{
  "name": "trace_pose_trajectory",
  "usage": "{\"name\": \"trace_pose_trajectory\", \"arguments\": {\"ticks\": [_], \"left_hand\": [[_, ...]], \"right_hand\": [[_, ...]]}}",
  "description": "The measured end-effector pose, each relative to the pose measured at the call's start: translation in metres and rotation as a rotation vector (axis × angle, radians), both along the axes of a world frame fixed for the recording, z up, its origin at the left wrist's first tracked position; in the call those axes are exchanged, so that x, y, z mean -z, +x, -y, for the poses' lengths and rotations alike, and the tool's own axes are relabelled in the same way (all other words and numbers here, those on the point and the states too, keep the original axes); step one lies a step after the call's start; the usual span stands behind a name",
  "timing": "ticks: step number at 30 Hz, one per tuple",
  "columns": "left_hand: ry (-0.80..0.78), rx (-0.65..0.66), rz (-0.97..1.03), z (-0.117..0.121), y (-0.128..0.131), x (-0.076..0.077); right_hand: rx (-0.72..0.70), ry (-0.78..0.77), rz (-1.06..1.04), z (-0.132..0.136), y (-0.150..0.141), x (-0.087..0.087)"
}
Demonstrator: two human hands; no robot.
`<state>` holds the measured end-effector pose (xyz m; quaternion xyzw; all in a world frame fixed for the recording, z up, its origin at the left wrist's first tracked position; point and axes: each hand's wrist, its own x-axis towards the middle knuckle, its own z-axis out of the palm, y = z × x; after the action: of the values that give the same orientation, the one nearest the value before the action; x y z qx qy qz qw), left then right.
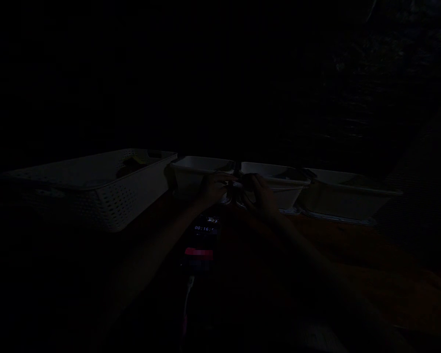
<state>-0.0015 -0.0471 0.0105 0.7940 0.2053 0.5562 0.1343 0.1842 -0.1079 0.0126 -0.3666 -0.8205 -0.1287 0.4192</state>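
The picture is very dark. My left hand point(213, 189) is in the middle, its fingers bent toward the right and its thumb below them. Facing it is my right hand point(263, 197), curled round a small dark roundish object point(247, 181) whose kind I cannot make out. My left fingertips reach close to that object, and a pale patch shows between the hands, too dim to name. Just behind the hands stand two white plastic bins, a left bin point(191, 166) and a middle bin point(286, 196).
A white perforated basket point(139, 196) at the left holds dark and yellowish items. Another pale bin point(345, 201) stands at the right. Between my forearms a phone point(200, 245) with a lit timer lies on the reddish-brown surface point(353, 245), a cable point(187, 294) running from it toward me.
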Motion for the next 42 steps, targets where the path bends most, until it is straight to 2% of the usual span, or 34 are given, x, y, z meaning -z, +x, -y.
{"name": "trace_pose_trajectory", "arguments": {"ticks": [7,16,24,28,32,37,42], "left_hand": [[0.034,-0.004,-0.017,0.003,0.000,-0.002],[0.138,-0.057,-0.060,0.017,0.000,-0.010],[0.128,-0.047,-0.064,0.024,0.001,-0.011],[-0.022,-0.013,0.002,0.024,0.004,-0.008],[-0.175,0.069,0.077,0.021,0.007,-0.004],[-0.231,0.081,0.105,0.021,0.013,0.002],[-0.353,0.167,0.087,0.006,0.014,0.008]], "right_hand": [[0.010,-0.003,-0.028,-0.001,-0.001,0.001],[-0.017,0.028,-0.091,0.000,-0.001,-0.001],[0.001,-0.006,-0.090,-0.001,0.000,0.001],[0.019,0.056,-0.135,0.000,0.000,0.001],[0.120,0.103,-0.011,0.001,-0.002,-0.001],[0.267,-0.016,0.152,-0.004,-0.003,0.006],[0.294,-0.151,0.149,-0.012,0.002,0.011]]}}
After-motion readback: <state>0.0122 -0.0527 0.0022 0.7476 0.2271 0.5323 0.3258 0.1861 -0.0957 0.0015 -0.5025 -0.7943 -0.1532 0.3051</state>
